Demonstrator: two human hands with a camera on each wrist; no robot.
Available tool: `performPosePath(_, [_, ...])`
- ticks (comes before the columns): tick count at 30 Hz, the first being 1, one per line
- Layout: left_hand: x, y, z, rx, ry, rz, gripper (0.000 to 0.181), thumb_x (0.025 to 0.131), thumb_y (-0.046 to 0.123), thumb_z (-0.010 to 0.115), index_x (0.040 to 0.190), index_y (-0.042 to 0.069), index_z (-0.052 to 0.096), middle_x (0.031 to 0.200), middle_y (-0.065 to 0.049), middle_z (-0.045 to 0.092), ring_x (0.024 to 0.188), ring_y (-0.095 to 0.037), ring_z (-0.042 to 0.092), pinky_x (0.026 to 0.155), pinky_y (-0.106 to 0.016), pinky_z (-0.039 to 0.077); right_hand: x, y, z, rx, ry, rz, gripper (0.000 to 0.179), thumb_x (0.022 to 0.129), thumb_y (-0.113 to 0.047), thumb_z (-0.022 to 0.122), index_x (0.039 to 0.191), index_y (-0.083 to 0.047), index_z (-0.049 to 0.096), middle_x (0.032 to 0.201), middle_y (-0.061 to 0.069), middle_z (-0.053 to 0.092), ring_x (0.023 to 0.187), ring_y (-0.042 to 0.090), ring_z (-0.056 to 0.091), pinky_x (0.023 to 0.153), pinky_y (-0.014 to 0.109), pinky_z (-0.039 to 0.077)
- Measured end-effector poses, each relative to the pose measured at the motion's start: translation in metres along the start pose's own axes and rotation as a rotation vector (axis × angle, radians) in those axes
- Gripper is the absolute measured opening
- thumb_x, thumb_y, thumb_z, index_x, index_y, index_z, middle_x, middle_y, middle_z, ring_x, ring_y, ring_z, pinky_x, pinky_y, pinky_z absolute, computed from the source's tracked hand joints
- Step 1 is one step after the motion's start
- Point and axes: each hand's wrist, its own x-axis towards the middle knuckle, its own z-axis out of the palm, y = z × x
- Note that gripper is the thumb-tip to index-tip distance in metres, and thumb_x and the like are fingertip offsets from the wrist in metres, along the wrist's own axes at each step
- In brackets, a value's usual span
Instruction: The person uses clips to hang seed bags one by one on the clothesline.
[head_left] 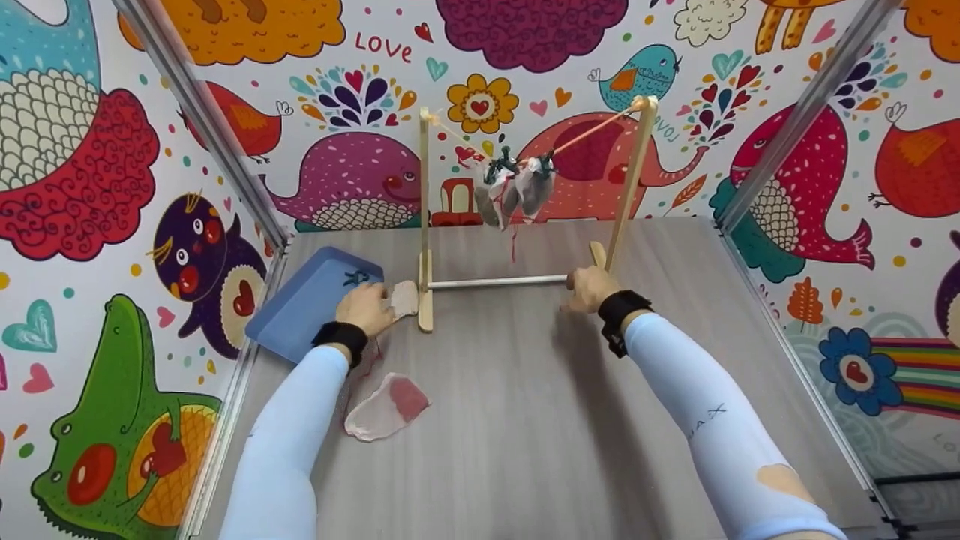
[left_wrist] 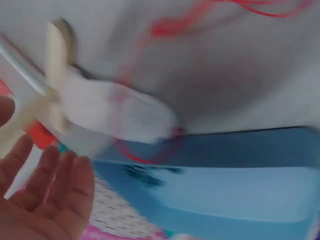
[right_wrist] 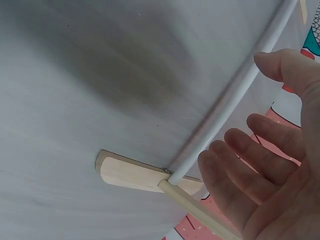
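My left hand (head_left: 365, 307) is over the right edge of a blue tray (left_wrist: 240, 195), its fingers loosely extended and holding nothing. Just beside it, a white cloth piece (head_left: 404, 298) lies against the left foot of a wooden stand (head_left: 424, 225); a red string (left_wrist: 135, 157) crosses the cloth in the blurred left wrist view. My right hand (head_left: 590, 291) is near the right end of the stand's white rod (right_wrist: 235, 97), fingers spread and palm bare. From the stand's line hang several grey and white cloth pieces (head_left: 534, 191), held by dark green clips (head_left: 501, 161).
Dark green clips (head_left: 356, 278) lie inside the tray. Nearer the front, a white oval cloth with a pink patch (head_left: 409, 397) lies flat on the grey table (head_left: 487, 450). Patterned walls and metal posts (head_left: 202, 112) enclose the table's back and sides.
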Motion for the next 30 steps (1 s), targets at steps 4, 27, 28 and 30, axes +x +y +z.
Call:
performPosePath(4, [-0.01,-0.035,-0.004,-0.02,0.003,-0.136,0.042,0.102,0.022,0.065,0.134,-0.005,0.071,0.134,-0.034,0.071,0.124,-0.056,0.069,0.108,-0.068,0.056,-0.001,0.001,0.0,0.019,-0.009,-0.011,0.062,0.091,-0.036,0.086,0.135,0.007,0.075,0.135,0.029,0.079,0.129,0.049,0.075,0.112,0.061,0.06])
performPosePath(27, [0.026,-0.125,0.064,-0.11,-0.176,-0.247,0.083,0.112,0.057,0.049,0.164,-0.007,0.047,0.169,-0.041,0.043,0.154,-0.066,0.043,0.13,-0.074,0.037,-0.007,0.002,0.011,-0.053,-0.02,-0.05,0.045,0.09,-0.031,0.087,0.12,0.002,0.082,0.122,0.024,0.084,0.116,0.046,0.079,0.104,0.057,0.064])
performPosePath(28, [0.029,-0.119,0.062,-0.138,-0.176,-0.241,0.088,0.11,0.062,0.051,0.166,-0.006,0.044,0.172,-0.04,0.039,0.156,-0.067,0.039,0.131,-0.074,0.035,-0.007,0.001,0.013,-0.052,-0.017,-0.052,0.045,0.089,-0.031,0.087,0.119,0.002,0.082,0.121,0.024,0.084,0.115,0.045,0.079,0.103,0.057,0.064])
performPosePath(30, [0.034,-0.111,0.062,-0.187,-0.199,-0.236,0.095,0.108,0.066,0.052,0.171,-0.003,0.037,0.179,-0.036,0.03,0.163,-0.067,0.029,0.135,-0.076,0.027,-0.007,0.0,0.016,-0.05,-0.012,-0.067,0.044,0.089,-0.03,0.087,0.118,0.002,0.082,0.119,0.023,0.084,0.113,0.044,0.079,0.102,0.056,0.064])
